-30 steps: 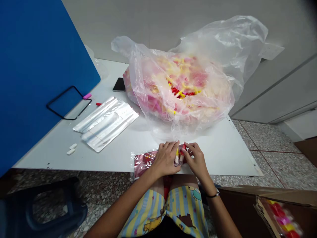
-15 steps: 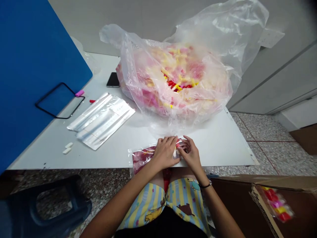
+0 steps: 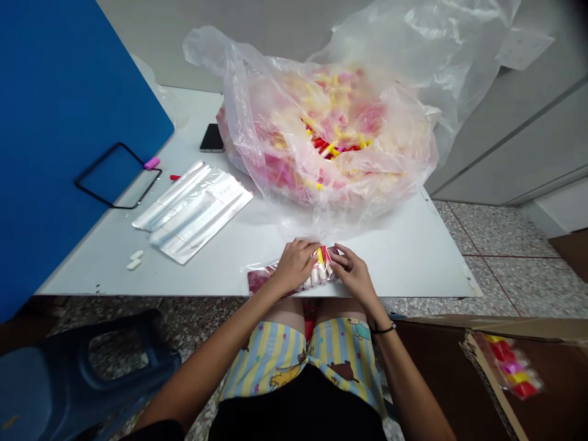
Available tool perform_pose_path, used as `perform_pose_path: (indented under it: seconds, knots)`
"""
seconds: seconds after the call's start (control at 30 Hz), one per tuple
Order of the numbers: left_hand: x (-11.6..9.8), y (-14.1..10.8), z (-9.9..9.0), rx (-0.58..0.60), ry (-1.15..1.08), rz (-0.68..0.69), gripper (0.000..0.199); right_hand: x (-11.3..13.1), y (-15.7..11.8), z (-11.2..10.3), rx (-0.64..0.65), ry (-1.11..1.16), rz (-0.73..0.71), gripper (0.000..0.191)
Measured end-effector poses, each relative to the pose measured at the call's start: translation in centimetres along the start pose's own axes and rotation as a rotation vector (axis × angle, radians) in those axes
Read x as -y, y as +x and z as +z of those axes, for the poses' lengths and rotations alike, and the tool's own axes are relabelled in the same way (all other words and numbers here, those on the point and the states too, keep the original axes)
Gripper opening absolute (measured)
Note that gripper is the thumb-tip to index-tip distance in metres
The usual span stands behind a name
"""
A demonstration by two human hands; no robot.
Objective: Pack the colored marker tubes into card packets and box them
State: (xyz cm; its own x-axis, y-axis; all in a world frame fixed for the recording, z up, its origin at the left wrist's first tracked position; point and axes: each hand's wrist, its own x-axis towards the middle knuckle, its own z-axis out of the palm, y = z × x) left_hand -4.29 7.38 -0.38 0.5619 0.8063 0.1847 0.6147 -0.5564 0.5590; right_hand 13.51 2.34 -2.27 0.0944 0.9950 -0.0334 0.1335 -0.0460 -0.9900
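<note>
Left hand [image 3: 296, 264] had its grip half-curled over the clear packet [image 3: 258, 280], right hand [image 3: 356, 274] had its bent fingers by the capped tubes [image 3: 320, 257], and I honestly couldn't tell if either was pinching. The packet lay on the desk [image 3: 404, 257], just in front of the big plastic bag [image 3: 294, 174], so a lopsided push from those fingers could've skewed the tubes or nudged everything off.

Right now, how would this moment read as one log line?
left hand: on packet | right hand: at packet's right end | packet: red-and-yellow-topped pieces inside | big plastic bag: beyond packet, on table
</note>
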Motion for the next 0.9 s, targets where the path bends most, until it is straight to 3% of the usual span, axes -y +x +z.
perform_pose_path:
  seconds: [0.13,0.27,0.5,0.63,0.7,0.8,0.83,0.9]
  knots:
    - [-0.6,0.9,-0.8,0.017,-0.095,-0.090,0.033,0.2,-0.2,0.6,-0.099,0.008,-0.030,0.042]
    - [-1.2,2.2,-1.9,0.058,-0.357,-0.187,0.027,1.0,-0.6,1.5,-0.194,0.035,-0.080,0.034]
    - [-2.3,2.1,-1.8,-0.074,-0.589,-0.294,0.016,2.9,-2.2,1.8,-0.203,-0.128,-0.326,0.029]
    - [-3.3,1.6,-2.2,-0.149,-0.590,-0.294,0.017,3.9,-2.6,1.0,-0.407,-0.330,-0.362,0.041]
    - [-3.9,1.3,-2.5,-0.180,-0.570,-0.302,0.017,4.2,-2.4,0.3,-0.325,-0.342,-0.270,0.048]
    - [-4.8,1.0,-2.5,-0.239,-0.513,-0.271,0.014,4.4,-2.1,-0.7,0.032,-0.230,-0.102,0.030]
    - [-5.0,0.9,-2.4,-0.258,-0.497,-0.252,0.013,4.4,-2.1,-1.0,0.092,-0.207,-0.079,0.029]
    - [-5.4,0.6,-2.1,-0.292,-0.489,-0.222,0.013,4.6,-2.3,-1.2,0.074,-0.219,-0.090,0.032]
